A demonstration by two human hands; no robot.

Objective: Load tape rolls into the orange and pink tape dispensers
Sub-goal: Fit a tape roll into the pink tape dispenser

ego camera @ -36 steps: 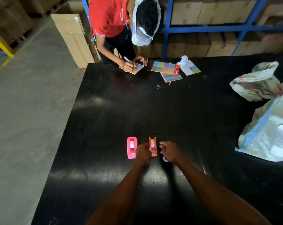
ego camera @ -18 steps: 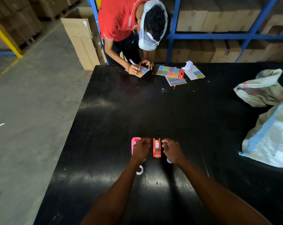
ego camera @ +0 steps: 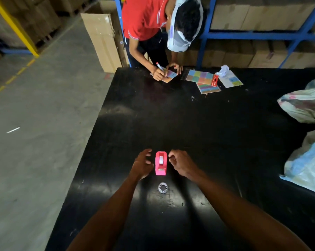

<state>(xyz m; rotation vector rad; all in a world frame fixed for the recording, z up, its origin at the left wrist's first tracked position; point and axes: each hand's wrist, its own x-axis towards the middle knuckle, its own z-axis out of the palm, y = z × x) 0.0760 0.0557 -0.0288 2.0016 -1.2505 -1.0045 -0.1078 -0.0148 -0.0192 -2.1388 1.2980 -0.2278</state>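
The pink tape dispenser [ego camera: 161,163] stands on the black table [ego camera: 216,134] with a white tape roll seated in it. My left hand [ego camera: 142,164] hovers just left of it, fingers spread, holding nothing. My right hand [ego camera: 182,163] is just right of it with its fingers curled in; whether it holds anything is hidden. A small clear tape roll [ego camera: 162,187] lies flat on the table just behind the dispenser, between my forearms. The orange dispenser is not visible.
Across the table another person [ego camera: 158,24] writes on a card [ego camera: 168,77]. Colour-swatch cards [ego camera: 203,80] and crumpled paper [ego camera: 224,70] lie beside them. Large sacks [ego camera: 305,160] occupy the right side. The table's left edge drops to the concrete floor.
The pink dispenser now stands uncovered between my hands. The orange dispenser, seen between them before, is out of sight. My left hand has opened and shifted left.
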